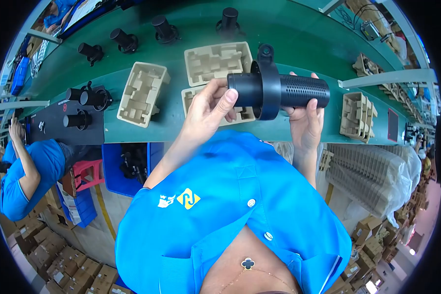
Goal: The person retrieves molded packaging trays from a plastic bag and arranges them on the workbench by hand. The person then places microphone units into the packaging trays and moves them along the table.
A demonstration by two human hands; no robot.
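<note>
A black cylindrical part (304,90) with a perforated right half and a wide ring round its middle lies level above the green bench. My left hand (210,105) grips its smooth left end, with the thumb on top. My right hand (306,120) holds the perforated end from below, its fingertips showing along both edges. A lug with a hole stands up from the ring. Under and behind the part are two beige moulded trays (218,61), the nearer one partly hidden by my left hand and the part.
Another beige tray (143,93) lies to the left. Several similar black parts (165,29) stand along the back. More sit on a dark mat (90,127) at left, near a co-worker in blue (29,171). A divided beige tray (356,116) is at right. Blue bins (113,171) stand below.
</note>
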